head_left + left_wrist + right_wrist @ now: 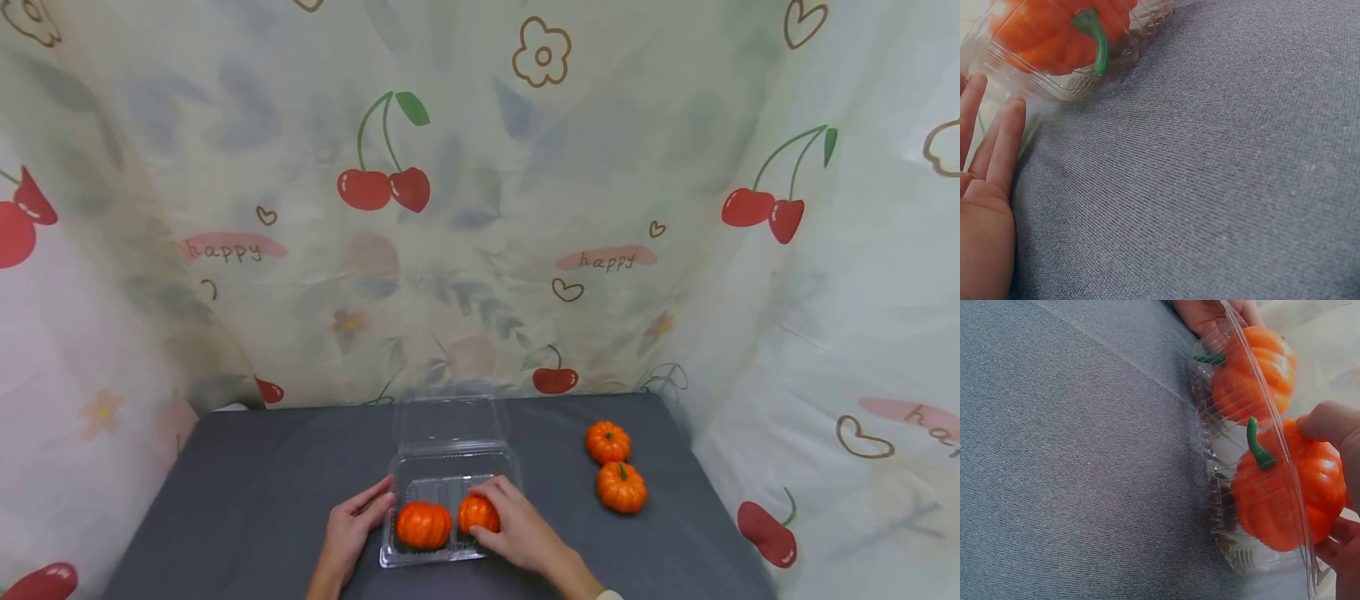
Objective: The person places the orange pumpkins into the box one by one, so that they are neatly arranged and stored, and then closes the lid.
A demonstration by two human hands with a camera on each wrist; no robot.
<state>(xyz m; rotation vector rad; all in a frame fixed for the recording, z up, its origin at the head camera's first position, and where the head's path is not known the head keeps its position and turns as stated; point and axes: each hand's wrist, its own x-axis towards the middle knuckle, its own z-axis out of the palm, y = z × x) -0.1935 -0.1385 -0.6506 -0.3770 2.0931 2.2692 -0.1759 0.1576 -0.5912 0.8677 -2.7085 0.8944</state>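
Note:
A clear plastic clamshell box [453, 462] lies on the dark table with its lid [450, 421] flipped up toward the back. In its front left part sits an orange toy pumpkin [423, 525], its green stem showing in the left wrist view. My right hand [517, 525] grips a second pumpkin [1291, 494] between thumb and fingers, inside the front right of the box. At the box's left side is my left hand [352, 521], fingers extended with the fingertips [1015, 106] right at the wall.
Two more orange pumpkins, a rear one [608, 442] and a front one [622, 488], stand close together on the table's right side. A printed curtain [465, 250] hangs behind the table [277, 492] and along both sides.

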